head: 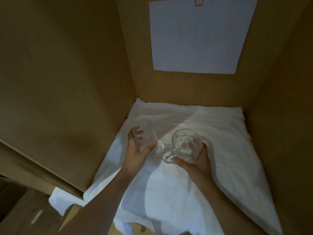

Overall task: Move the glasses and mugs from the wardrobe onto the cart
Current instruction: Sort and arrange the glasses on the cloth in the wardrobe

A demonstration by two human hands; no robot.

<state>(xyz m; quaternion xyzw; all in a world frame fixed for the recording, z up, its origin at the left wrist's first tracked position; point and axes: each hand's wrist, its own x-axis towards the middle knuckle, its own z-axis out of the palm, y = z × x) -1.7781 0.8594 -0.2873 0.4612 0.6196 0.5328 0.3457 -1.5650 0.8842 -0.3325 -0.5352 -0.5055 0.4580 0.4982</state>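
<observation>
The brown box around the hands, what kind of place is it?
Probably the inside of a big cardboard wardrobe box: plain brown walls, a white cloth lining its floor, and a paper sheet taped to the back wall.

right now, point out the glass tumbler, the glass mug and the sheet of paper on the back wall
glass tumbler [145,137], head view, on its clear side wall above the left hand's fingers
glass mug [183,145], head view, on the inside of its bowl
sheet of paper [199,36], head view, on its blank middle

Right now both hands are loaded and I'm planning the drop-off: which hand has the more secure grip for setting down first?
Probably the right hand: its grip wraps the glass mug upright. The left hand holds its glass tilted, thumb on one side, fingers on the other.
</observation>
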